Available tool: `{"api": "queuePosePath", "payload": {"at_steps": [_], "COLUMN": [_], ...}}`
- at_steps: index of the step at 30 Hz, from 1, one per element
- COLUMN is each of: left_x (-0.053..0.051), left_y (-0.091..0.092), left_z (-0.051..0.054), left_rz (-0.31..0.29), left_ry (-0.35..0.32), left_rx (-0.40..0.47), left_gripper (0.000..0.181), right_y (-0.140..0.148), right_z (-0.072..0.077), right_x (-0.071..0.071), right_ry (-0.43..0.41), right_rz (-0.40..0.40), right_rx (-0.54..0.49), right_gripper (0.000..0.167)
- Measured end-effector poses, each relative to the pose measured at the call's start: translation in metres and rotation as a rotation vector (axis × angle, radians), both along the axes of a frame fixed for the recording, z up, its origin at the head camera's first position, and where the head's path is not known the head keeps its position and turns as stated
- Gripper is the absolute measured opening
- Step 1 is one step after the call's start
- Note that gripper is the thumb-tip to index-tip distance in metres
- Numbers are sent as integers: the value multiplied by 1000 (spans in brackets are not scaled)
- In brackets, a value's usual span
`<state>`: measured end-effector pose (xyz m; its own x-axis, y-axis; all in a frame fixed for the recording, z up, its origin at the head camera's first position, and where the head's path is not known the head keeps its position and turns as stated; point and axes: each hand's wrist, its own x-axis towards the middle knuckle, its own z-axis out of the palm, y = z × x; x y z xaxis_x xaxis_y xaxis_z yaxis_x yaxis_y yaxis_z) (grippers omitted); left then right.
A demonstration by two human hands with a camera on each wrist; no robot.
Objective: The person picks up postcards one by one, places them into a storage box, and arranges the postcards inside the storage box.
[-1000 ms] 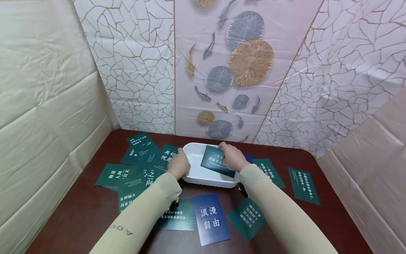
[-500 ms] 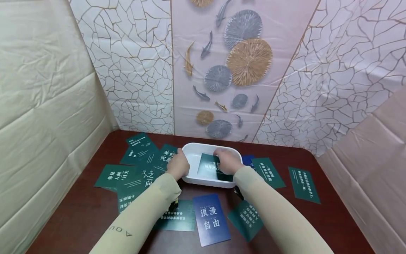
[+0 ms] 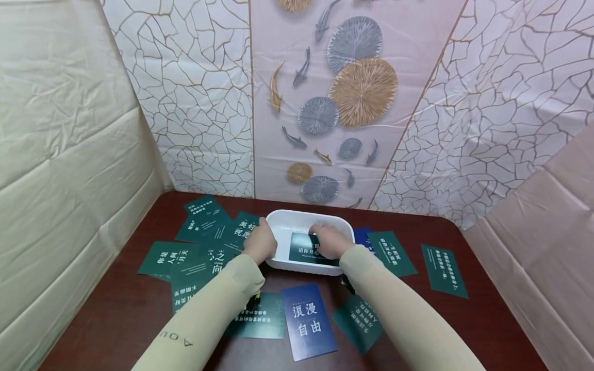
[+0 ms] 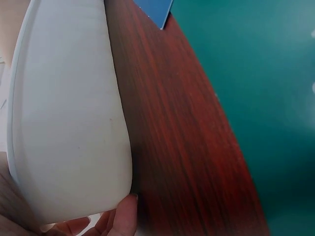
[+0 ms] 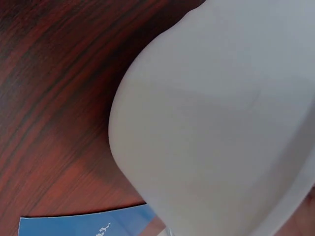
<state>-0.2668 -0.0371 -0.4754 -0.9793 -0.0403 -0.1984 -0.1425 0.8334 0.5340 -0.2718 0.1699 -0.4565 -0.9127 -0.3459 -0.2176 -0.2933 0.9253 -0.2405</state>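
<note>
A white plastic tray (image 3: 290, 218) stands near the back of the table in the head view. My left hand (image 3: 260, 242) grips its left end; in the left wrist view the fingertips (image 4: 127, 214) curl under the tray's wall. Down inside the tray, my right hand (image 3: 331, 242) holds a green postcard (image 3: 302, 249) with white Chinese characters by its right part. That postcard lies low against the tray's near side. In the right wrist view the tray's wall (image 5: 211, 123) fills most of the picture and hides the fingers.
Several green postcards (image 3: 169, 257) overlap left of the tray. Close in front lies a blue card (image 3: 310, 322), between a green card (image 3: 264, 317) and a tilted one (image 3: 359, 324). Right of the tray are another blue card (image 3: 363, 236) and green cards (image 3: 392, 252), (image 3: 444, 270).
My right hand has lowered the green postcard into the tray, moving slightly left and down. The postcard went from tilted over the rim to lying inside. The left hand stays on the tray.
</note>
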Motion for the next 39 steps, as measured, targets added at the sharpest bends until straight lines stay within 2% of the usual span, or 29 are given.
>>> {"api": "queuePosePath", "payload": {"at_steps": [8,15,25,39], "left_x": [1,-1,0,-3], "left_y": [1,0,1,1], "left_z": [0,-4,-1,-2], "left_rz": [5,1,3,7], "left_ry": [-11,-5,-9,-5], "left_rx": [3,-2,-3,-5], "left_gripper": [69,68,69,71], "right_y": [0,-2,0,-4], "right_z": [-3,3,5,3], "right_x": [1,4,5,5], "right_ry": [-49,-80,-101,-104], "right_rz": [-12,-14,-33,-37], "right_rx": [19,11,12,27], "right_gripper": [48,47,43,41]}}
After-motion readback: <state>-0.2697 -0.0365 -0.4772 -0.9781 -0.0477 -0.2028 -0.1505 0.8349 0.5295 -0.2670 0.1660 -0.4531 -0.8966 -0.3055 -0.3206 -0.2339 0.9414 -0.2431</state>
